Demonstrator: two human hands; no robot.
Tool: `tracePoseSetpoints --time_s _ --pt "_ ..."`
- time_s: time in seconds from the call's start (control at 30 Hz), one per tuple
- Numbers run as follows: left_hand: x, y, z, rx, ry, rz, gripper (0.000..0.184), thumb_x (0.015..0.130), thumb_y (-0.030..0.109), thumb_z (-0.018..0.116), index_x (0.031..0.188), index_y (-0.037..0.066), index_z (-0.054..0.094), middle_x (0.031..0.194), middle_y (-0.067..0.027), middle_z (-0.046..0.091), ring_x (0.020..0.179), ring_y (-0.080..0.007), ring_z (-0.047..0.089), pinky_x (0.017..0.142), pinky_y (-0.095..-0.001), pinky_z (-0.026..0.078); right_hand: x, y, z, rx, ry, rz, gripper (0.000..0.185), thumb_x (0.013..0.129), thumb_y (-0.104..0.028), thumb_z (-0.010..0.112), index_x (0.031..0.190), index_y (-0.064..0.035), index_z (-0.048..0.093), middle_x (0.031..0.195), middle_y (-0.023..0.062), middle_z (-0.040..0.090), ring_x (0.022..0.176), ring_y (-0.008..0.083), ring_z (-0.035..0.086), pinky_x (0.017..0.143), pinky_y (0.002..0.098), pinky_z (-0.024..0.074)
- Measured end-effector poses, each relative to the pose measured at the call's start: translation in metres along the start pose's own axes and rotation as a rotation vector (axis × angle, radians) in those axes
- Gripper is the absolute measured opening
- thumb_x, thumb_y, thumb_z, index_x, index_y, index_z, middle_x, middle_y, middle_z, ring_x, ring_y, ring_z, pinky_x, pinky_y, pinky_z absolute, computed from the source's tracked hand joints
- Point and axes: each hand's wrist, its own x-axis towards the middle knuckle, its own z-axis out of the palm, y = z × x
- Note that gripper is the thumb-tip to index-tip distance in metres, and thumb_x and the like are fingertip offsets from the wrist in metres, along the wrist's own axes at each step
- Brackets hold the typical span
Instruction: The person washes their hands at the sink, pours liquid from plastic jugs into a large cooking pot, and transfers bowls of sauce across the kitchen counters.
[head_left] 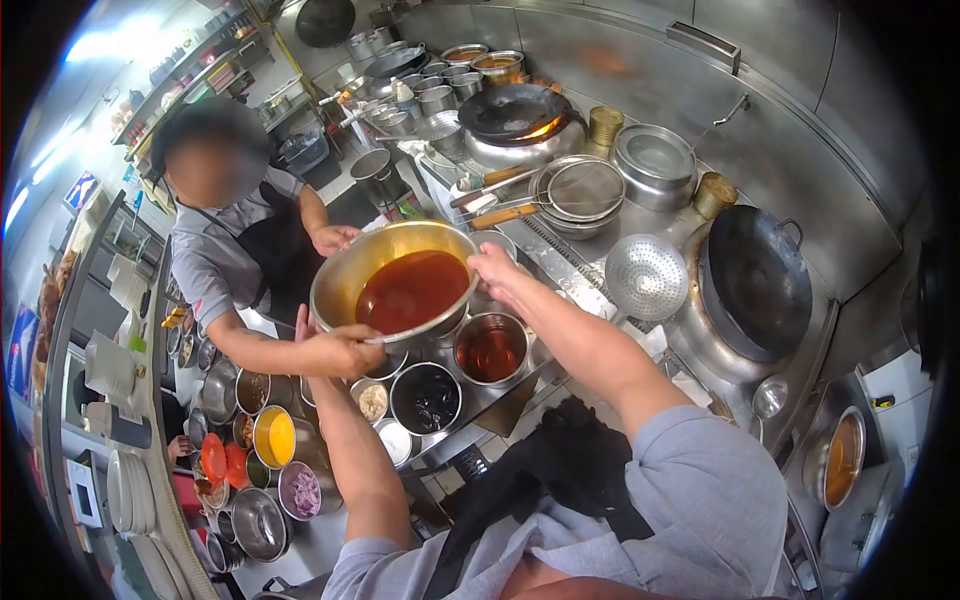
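Observation:
A large metal bowl (340,275) of red-brown liquid (415,290) is held up, slightly tilted, between me and a co-worker. My right hand (493,268) is closed on the bowl's right rim. At the left rim is my left hand (304,326), partly hidden behind the co-worker's forearm and hand; the visible part is against the bowl. One co-worker's hand (335,239) touches the far rim, and the other hand (345,351) grips the near left edge. Below the bowl stand a pot of dark red liquid (491,349) and a container of black contents (426,398).
The co-worker (240,220) stands across at left. A wok (515,112) sits over a flame at the back; another wok (760,280) is at right. A perforated ladle (646,277) and strainers (586,189) lie on the stove counter. Several ingredient containers, including yellow liquid (282,440), crowd the left.

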Motion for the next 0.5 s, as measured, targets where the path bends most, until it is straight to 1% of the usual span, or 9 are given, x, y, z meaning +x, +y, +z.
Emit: tracePoseSetpoints --time_s 0.07,0.17,0.23,0.3,0.33,0.37,0.43,0.47,0.5 --pt "0.008 -0.004 0.008 0.041 0.031 0.174 0.052 0.101 0.034 0.038 0.143 0.004 0.037 0.147 -0.0174 0.042 0.134 -0.0256 0.043 0.113 -0.0461 0.033 0.007 -0.018 0.001 -0.034 -0.058 -0.011 0.022 0.073 -0.002 0.059 0.093 -0.0058 0.051 0.068 0.0038 0.051 0.048 0.0134 0.046 0.038 0.0286 0.0319" --pt "-0.012 -0.023 0.042 0.226 0.179 0.265 0.048 0.100 0.029 0.042 0.137 -0.002 0.043 0.139 -0.0167 0.049 0.126 -0.0235 0.050 0.108 -0.0399 0.040 0.035 -0.031 0.003 0.012 -0.034 -0.064 0.018 0.081 -0.009 0.063 0.094 -0.0075 0.051 0.069 0.0026 0.052 0.049 0.0129 0.048 0.039 0.0279 0.0370" --pt "-0.013 -0.041 0.040 0.161 0.374 0.393 0.049 0.099 0.024 0.048 0.135 -0.008 0.042 0.131 -0.0189 0.055 0.118 -0.0270 0.056 0.101 -0.0362 0.046 0.039 -0.048 0.004 0.109 -0.012 -0.061 0.021 0.091 -0.023 0.065 0.096 -0.0089 0.050 0.067 0.0015 0.051 0.048 0.0119 0.049 0.040 0.0281 0.0431" --pt "-0.044 -0.061 0.054 0.221 0.336 0.325 0.044 0.100 0.021 0.045 0.137 -0.003 0.041 0.129 -0.0238 0.055 0.115 -0.0338 0.057 0.099 -0.0388 0.047 0.025 -0.068 -0.011 0.242 -0.132 -0.091 0.023 0.092 -0.029 0.065 0.095 -0.0106 0.051 0.065 0.0027 0.054 0.049 0.0151 0.055 0.041 0.0316 0.0479" --pt "-0.086 -0.072 0.049 0.286 0.377 0.255 0.043 0.100 0.019 0.044 0.138 -0.001 0.041 0.129 -0.0249 0.054 0.116 -0.0354 0.056 0.098 -0.0394 0.048 0.016 -0.076 -0.044 0.319 -0.206 -0.120 0.020 0.092 -0.030 0.063 0.093 -0.0123 0.054 0.067 0.0039 0.057 0.051 0.0167 0.058 0.043 0.0334 0.0489" --pt "-0.110 -0.072 0.046 0.337 0.314 0.223 0.042 0.100 0.018 0.043 0.139 0.002 0.041 0.127 -0.0266 0.055 0.115 -0.0335 0.058 0.096 -0.0398 0.049 0.006 -0.078 -0.068 0.319 -0.186 -0.166 0.021 0.091 -0.032 0.063 0.095 -0.0121 0.058 0.069 0.0051 0.059 0.055 0.0167 0.058 0.049 0.0326 0.0493" --pt "-0.147 -0.064 0.038 0.399 0.269 0.218 0.043 0.098 0.017 0.048 0.137 0.002 0.042 0.123 -0.0244 0.060 0.104 -0.0312 0.065 0.087 -0.0384 0.055 -0.050 -0.101 -0.121 0.327 -0.222 -0.112 0.025 0.095 -0.032 0.058 0.110 -0.0110 0.060 0.072 0.0017 0.056 0.061 0.0131 0.052 0.054 0.0268 0.0419" --pt "-0.160 -0.058 0.039 0.441 0.241 0.204 0.044 0.096 0.018 0.052 0.136 0.003 0.043 0.122 -0.0226 0.061 0.102 -0.0298 0.066 0.086 -0.0381 0.056 -0.067 -0.092 -0.158 0.364 -0.195 -0.163 0.030 0.098 -0.035 0.054 0.115 -0.0111 0.059 0.074 0.0010 0.054 0.061 0.0120 0.050 0.054 0.0255 0.0404" --pt "-0.172 -0.054 0.057 0.461 0.272 0.227 0.045 0.094 0.011 0.051 0.137 -0.001 0.041 0.117 -0.0249 0.061 0.096 -0.0289 0.067 0.078 -0.0347 0.059 -0.086 -0.081 -0.197 0.373 -0.169 -0.188 0.037 0.099 -0.042 0.050 0.119 -0.0112 0.058 0.076 0.0006 0.055 0.063 0.0117 0.050 0.056 0.0244 0.0403"
